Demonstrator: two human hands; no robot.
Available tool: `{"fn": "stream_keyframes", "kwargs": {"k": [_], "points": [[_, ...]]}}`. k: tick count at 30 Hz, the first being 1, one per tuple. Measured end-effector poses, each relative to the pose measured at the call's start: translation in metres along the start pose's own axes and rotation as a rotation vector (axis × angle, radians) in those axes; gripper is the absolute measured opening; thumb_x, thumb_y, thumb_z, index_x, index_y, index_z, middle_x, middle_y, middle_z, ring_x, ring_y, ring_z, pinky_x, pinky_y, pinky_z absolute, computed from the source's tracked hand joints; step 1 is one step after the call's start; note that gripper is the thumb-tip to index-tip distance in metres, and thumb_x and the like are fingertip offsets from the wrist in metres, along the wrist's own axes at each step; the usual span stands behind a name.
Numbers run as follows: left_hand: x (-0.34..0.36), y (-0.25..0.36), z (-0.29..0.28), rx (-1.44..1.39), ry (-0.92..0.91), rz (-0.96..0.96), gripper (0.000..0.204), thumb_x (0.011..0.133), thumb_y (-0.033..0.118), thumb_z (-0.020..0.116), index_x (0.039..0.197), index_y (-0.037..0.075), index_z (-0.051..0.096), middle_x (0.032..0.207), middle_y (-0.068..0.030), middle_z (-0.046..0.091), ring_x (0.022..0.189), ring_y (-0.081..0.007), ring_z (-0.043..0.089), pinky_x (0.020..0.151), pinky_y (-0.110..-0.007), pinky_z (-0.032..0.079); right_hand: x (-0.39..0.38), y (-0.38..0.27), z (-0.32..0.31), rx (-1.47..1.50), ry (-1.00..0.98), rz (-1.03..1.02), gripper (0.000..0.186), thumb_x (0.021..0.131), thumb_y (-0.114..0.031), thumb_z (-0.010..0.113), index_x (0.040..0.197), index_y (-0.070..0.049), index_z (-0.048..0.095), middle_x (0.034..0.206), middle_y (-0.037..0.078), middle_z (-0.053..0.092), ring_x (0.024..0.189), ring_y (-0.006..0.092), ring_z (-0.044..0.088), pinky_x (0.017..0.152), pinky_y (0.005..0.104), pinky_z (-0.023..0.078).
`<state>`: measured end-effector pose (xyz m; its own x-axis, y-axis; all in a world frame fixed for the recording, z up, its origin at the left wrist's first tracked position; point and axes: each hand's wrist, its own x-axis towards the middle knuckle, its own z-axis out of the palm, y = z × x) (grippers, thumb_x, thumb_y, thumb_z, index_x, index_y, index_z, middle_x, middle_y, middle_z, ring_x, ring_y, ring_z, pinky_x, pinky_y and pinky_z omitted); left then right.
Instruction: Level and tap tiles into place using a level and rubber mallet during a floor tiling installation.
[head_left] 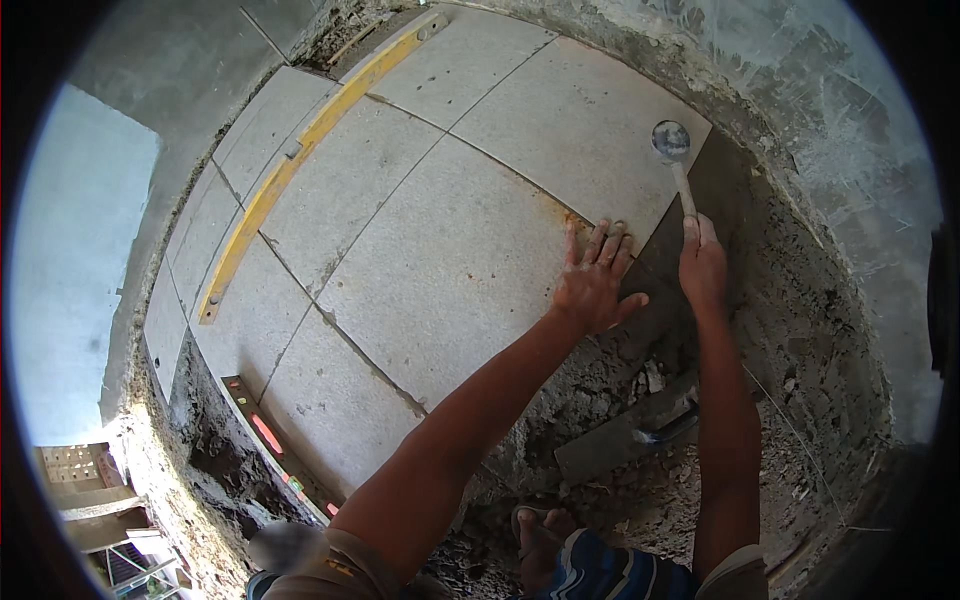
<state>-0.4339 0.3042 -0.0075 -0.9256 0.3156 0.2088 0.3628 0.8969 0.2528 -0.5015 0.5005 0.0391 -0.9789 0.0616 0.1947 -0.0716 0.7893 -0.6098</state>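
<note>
The fingers (598, 243) of the left hand (594, 288) are slightly apart, flat on a grey floor tile (440, 230) near its joint; those of the right hand (704, 268) are clamped around the handle of a mallet (683, 180), its round head above or on the neighbouring tile (580, 125). Nearer the person, a trowel (615, 437) lies on rough mortar (800, 370). Farther left, a yellow spirit level (268, 192) crosses several tiles; a darker level (262, 432) lines the edge.

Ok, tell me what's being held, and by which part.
The mallet, by its handle, in the right hand. The left hand holds nothing.
</note>
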Motion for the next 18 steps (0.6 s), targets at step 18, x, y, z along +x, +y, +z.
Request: {"fn": "stream_keyframes", "kwargs": {"k": [18], "points": [[0.031, -0.147, -0.054, 0.061, -0.192, -0.248, 0.097, 0.1, 0.08, 0.033, 0.171, 0.014, 0.018, 0.178, -0.0132, 0.013, 0.165, -0.0337, 0.007, 0.13, -0.063, 0.001, 0.058, -0.1, 0.06, 0.404, -0.028, -0.1, 0.045, 0.109, -0.029, 0.053, 0.149, -0.008, 0.054, 0.089, 0.013, 0.066, 0.077, 0.0304, 0.065, 0.075, 0.0423, 0.052]]}}
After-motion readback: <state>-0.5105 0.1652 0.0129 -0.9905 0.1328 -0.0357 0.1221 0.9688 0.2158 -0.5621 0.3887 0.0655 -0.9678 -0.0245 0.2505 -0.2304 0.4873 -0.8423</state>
